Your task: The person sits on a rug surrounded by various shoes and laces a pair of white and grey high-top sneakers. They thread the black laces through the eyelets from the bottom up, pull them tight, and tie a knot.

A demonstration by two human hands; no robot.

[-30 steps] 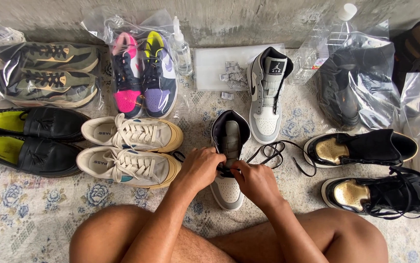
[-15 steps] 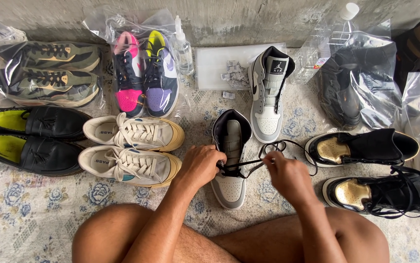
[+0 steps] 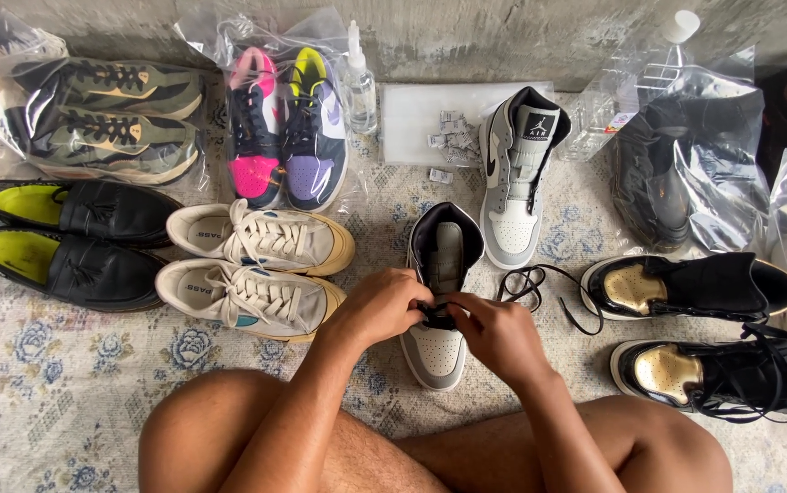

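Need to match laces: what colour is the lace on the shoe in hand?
Black, on the grey-and-white high-top; the lace trails right of it. Head view.

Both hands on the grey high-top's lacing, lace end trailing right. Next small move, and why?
Probably draw the slack through: both the left hand and right hand pinch the black lace at the grey sneaker's lower eyelets, while a loose loop lies on the cloth to the right.
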